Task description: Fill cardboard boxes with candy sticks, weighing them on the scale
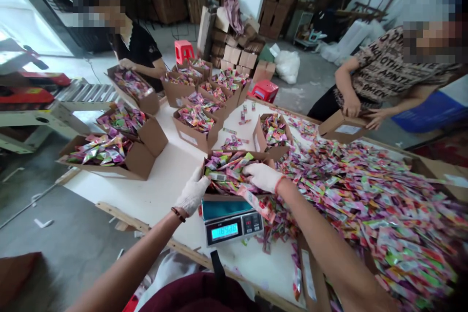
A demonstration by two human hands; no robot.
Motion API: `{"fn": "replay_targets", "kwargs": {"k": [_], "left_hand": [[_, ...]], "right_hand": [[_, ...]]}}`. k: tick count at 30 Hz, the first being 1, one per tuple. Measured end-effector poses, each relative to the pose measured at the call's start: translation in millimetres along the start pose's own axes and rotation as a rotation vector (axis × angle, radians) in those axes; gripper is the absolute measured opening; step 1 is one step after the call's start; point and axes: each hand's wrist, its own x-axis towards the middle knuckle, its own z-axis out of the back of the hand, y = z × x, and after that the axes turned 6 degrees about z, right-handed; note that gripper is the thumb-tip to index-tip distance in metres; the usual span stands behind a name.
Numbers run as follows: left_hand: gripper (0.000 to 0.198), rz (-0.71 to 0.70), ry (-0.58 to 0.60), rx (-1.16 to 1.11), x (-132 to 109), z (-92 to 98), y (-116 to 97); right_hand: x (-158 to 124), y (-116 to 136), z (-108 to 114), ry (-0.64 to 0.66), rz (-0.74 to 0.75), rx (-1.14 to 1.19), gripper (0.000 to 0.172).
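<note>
A small open cardboard box (230, 197) sits on a digital scale (234, 229) with a lit display. Glossy pink, purple and green sachets (224, 170) fill it to the rim. My left hand (193, 191), in a white knit glove, grips the box's left wall. Resting on the sachets at the right side is my right hand (265, 177), also gloved, its fingers stretched out; their undersides are hidden. One long pink sachet (258, 203) hangs over the front rim below my right hand.
A heap of loose sachets (365, 204) covers the table's right side. Several filled boxes (192, 136) stand at the back and left. A co-worker (142, 53) handles a box at the far left; another person (395, 68) holds a box (341, 126) across the table.
</note>
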Motion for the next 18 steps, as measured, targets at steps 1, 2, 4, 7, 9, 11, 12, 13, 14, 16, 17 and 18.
{"fn": "replay_targets", "kwargs": {"k": [1, 2, 4, 7, 9, 11, 12, 13, 14, 16, 17, 18], "left_hand": [[0.060, 0.001, 0.005, -0.011, 2.5, -0.4, -0.7], [0.060, -0.003, 0.011, -0.022, 5.3, -1.0, -1.7], [0.060, -0.017, 0.013, -0.020, 10.8, -2.4, -3.6], [0.066, -0.002, 0.006, -0.024, 15.4, -4.2, -3.3], [0.070, 0.017, 0.009, -0.043, 14.7, -5.1, -1.2], [0.072, 0.035, 0.009, -0.037, 11.5, -5.0, 0.6], [0.072, 0.034, 0.009, -0.020, 9.6, -4.3, 0.8], [0.071, 0.021, 0.006, 0.003, 7.7, -2.9, 0.3], [0.069, -0.001, 0.000, 0.035, 6.1, -0.7, -0.9], [0.065, -0.048, -0.008, 0.119, 4.9, 6.5, -5.2], [0.063, -0.064, -0.013, 0.170, 5.9, 11.6, -8.0], [0.062, -0.070, -0.012, 0.224, 8.1, 17.6, -10.7]], "right_hand": [[-12.6, -0.8, 3.3, -0.080, -0.005, 0.046, 0.030], [-26.8, -0.2, 5.7, -0.176, -0.010, 0.094, 0.029], [-53.3, 6.0, 6.3, -0.314, -0.014, 0.157, 0.025], [-72.8, 23.3, 1.5, -0.230, 0.034, 0.128, 0.015], [-70.5, 33.0, 3.5, -0.186, 0.055, 0.125, 0.017], [-61.3, 35.2, 13.2, -0.207, 0.057, 0.129, 0.026], [-55.9, 32.4, 19.8, -0.223, 0.059, 0.120, 0.029], [-50.7, 26.7, 26.0, -0.246, 0.055, 0.103, 0.032], [-46.1, 18.2, 30.6, -0.277, 0.034, 0.085, 0.036], [-39.7, -4.7, 31.4, -0.339, -0.102, 0.080, 0.049], [-37.9, -16.7, 26.5, -0.361, -0.207, 0.101, 0.056], [-36.7, -27.2, 18.3, -0.361, -0.303, 0.152, 0.059]]}}
